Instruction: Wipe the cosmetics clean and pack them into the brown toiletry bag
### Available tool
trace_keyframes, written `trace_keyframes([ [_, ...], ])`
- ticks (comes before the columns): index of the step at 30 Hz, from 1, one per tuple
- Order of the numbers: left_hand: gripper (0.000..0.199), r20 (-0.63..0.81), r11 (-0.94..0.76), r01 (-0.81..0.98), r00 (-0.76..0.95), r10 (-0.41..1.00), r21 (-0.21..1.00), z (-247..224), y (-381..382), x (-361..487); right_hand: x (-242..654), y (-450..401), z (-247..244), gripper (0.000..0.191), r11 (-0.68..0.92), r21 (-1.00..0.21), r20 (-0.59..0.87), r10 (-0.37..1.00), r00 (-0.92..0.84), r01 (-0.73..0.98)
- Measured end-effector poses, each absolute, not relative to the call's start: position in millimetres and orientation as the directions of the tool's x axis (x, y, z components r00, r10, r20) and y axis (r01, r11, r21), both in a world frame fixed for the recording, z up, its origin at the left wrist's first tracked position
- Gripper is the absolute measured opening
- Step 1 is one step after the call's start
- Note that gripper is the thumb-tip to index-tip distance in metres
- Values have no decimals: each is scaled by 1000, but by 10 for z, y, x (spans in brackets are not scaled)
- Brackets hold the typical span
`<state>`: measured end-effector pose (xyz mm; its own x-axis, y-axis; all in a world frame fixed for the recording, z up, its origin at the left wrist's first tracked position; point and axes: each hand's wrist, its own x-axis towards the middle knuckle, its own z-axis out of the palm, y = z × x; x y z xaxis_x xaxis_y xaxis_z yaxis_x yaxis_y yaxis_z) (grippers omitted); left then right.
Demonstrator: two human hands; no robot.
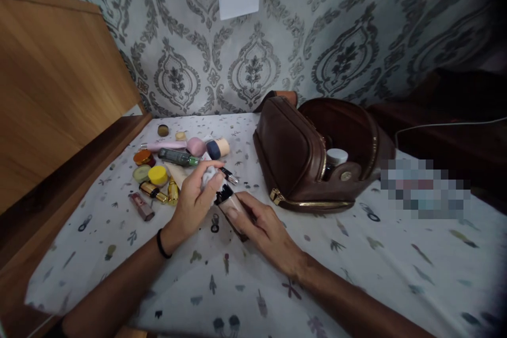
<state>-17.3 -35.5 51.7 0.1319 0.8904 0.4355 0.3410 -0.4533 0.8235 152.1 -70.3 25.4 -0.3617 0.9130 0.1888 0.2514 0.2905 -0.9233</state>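
Observation:
My right hand (269, 229) is closed around a foundation bottle (232, 210), a beige rectangular bottle with a black top, tilted toward the left. Bunched in my left hand (194, 198) is a white tissue (209, 175), which meets the bottle's black top. Left of my hands lies a group of cosmetics: a dark green bottle (176, 157), a yellow round container (157, 175), an orange-lidded jar (143, 157) and a gold-capped tube (152, 190). A slim black-and-silver item (229, 176) is partly hidden behind my left hand.
An unzipped brown toiletry bag (289, 153) stands on the right, with a white-lidded jar (337, 156) inside. Beyond it lies a blurred-out item (425, 187). A patterned cloth (253, 290) covers the table. Wooden furniture (59, 58) borders the left, and a papered wall (253, 63) the back.

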Motion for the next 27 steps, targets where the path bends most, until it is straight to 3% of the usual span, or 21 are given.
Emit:
trace_keyframes([
  [3,33,350,-359,180,77,933,916,509,-356,-169,1516,-720,258,29,231,-952,132,902,-412,199],
  [6,40,317,-332,97,145,937,938,478,-355,-177,1519,-712,243,25,257,-935,155,915,-372,244],
  [11,48,313,-377,223,276,909,899,455,-357,-183,1540,-714,191,24,369,-810,288,927,-239,457],
  [14,36,222,-279,224,247,943,934,446,-341,-172,1542,-718,176,33,351,-810,280,935,-216,470],
  [17,24,224,-246,182,133,965,952,422,-305,-166,1520,-692,176,39,274,-921,214,950,-227,278],
  [20,23,217,-216,124,8,976,968,378,-266,-167,1483,-649,176,46,-20,-999,-9,959,-283,-37],
  [23,34,167,-167,10,8,986,986,333,-251,-174,1461,-626,196,44,-270,-929,-173,922,-347,-253],
  [27,56,201,-201,19,21,979,979,332,-292,-189,1474,-636,257,42,-306,-882,-168,915,-366,-359],
])
